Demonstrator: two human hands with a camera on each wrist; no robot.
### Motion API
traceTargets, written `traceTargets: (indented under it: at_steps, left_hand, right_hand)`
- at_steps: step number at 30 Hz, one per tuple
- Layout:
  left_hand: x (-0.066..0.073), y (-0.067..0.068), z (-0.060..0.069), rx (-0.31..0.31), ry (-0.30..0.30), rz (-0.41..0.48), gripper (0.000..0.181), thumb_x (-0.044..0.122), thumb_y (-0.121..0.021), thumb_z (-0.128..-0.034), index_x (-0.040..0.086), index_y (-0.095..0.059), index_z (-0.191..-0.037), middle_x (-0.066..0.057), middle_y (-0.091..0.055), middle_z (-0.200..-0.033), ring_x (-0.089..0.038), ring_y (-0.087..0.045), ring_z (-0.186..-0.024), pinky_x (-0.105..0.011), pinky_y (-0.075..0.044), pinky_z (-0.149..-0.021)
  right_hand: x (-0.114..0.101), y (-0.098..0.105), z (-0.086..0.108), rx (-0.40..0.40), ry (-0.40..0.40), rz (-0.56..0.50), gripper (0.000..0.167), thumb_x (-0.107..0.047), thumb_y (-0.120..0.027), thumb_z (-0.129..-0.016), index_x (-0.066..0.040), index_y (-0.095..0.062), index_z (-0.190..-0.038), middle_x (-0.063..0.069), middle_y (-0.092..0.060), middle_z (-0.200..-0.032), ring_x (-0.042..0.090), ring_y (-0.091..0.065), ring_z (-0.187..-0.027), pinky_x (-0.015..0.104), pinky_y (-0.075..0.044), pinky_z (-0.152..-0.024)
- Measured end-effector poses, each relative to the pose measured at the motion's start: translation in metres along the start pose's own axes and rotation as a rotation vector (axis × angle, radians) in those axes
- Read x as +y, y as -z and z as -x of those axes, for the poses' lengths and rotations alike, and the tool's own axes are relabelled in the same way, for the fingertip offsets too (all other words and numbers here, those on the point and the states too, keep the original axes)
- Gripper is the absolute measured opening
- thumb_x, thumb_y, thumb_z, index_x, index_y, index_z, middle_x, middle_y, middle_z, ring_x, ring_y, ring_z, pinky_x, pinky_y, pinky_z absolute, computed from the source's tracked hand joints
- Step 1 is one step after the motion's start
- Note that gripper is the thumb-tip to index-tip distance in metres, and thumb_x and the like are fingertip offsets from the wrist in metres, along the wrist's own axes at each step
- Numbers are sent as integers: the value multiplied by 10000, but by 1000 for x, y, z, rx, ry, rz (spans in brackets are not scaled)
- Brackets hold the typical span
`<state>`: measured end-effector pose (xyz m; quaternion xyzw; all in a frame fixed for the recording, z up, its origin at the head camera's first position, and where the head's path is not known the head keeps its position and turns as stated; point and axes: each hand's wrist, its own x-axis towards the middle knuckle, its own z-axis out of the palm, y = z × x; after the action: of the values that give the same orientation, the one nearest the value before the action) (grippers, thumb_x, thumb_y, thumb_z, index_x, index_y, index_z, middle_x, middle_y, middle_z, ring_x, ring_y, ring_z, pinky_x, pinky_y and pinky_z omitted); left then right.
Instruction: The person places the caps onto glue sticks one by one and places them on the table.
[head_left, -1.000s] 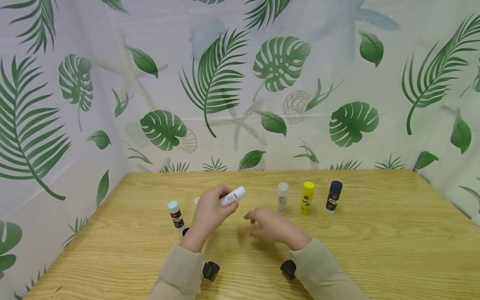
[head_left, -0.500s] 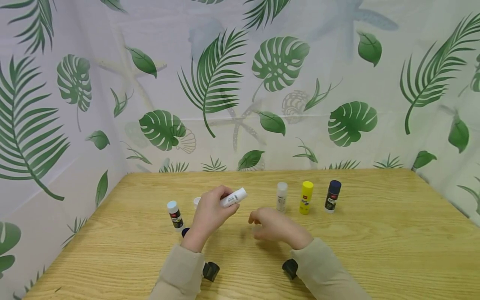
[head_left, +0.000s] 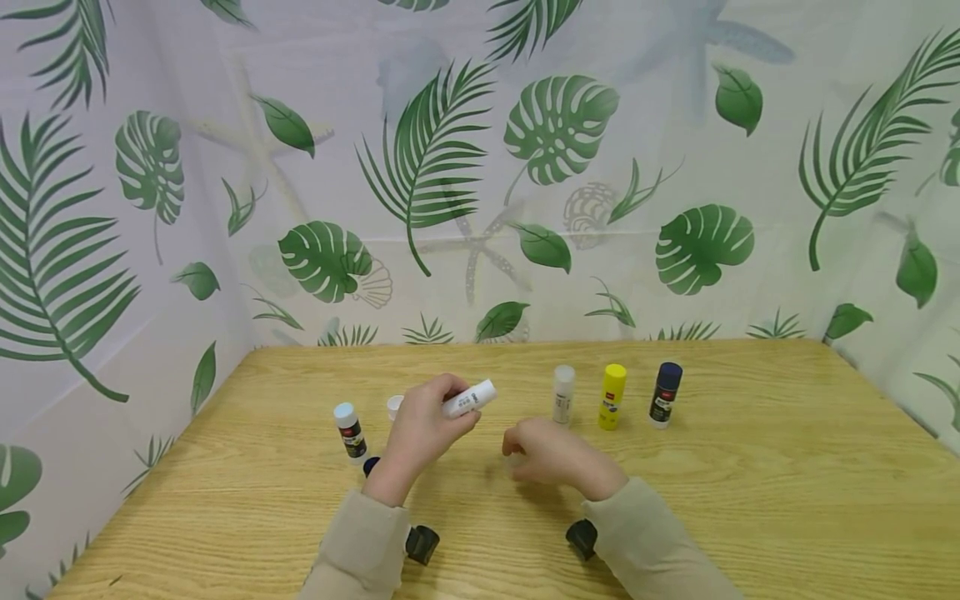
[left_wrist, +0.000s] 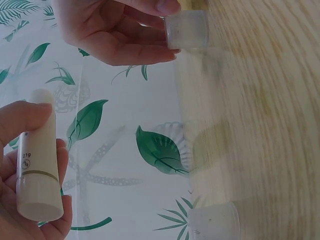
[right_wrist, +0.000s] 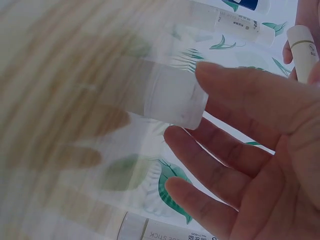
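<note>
My left hand (head_left: 425,429) grips a white glue stick (head_left: 468,399), tilted up to the right above the table; in the left wrist view the thumb lies along the stick (left_wrist: 40,160). To its right, low over the tabletop, my right hand (head_left: 551,454) has its fingers bent downward. Between that hand's thumb and fingertips the right wrist view shows a translucent cap (right_wrist: 175,95), pinched at its sides near the wood. The same cap (left_wrist: 187,30) appears at the top of the left wrist view. The head view mostly hides it behind the fingers.
Behind and right of my right hand stand a clear-white stick (head_left: 563,395), a yellow one (head_left: 612,398) and a navy-capped one (head_left: 665,396). Left of my left hand are a light-blue-capped stick (head_left: 350,432), a dark cap (head_left: 371,465) and a partly hidden white piece (head_left: 395,406).
My right hand has shifted slightly to the right, and its fingers look more drawn together. My left hand keeps its grip on the white stick and has barely moved.
</note>
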<state>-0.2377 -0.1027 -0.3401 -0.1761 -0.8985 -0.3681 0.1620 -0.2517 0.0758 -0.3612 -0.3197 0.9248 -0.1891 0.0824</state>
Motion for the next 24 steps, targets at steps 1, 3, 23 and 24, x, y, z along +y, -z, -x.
traceTargets:
  at_steps: [1,3,23,24]
  left_hand:
    - [0,0,0,0,0,-2,194,129,-687,-756,79,-612,-927,-32,-613,-860,-145,-545,-733,-312,-455,-653]
    - [0,0,0,0,-2,-6,195,132,-688,-756,80,-611,-928,-32,-614,-861,-145,-547,-734,-313,-455,-654]
    - [1,0,0,-1,-31,-8,184,120,-686,-756,73,-609,-916,-36,-611,-851,-145,-548,-731,-313,-454,-654]
    - [1,0,1,-1,-30,-8,184,120,-687,-755,74,-610,-916,-36,-611,-851,-144,-548,-730,-313,-454,-653]
  right_hand:
    - [0,0,0,1,-1,0,152,-46,-677,-739,-25,-646,-887,43,-612,-828,165,-551,-742,340,-456,-672]
    - [1,-1,0,3,5,7,154,-43,-677,-739,-27,-644,-888,41,-611,-827,160,-548,-736,337,-455,-668]
    - [0,3,4,41,60,2,173,28,-636,-718,6,-633,-889,65,-616,-834,170,-548,-736,337,-458,-669]
    - [0,4,4,45,59,3,177,27,-636,-719,8,-630,-895,66,-614,-835,171,-545,-736,340,-456,-671]
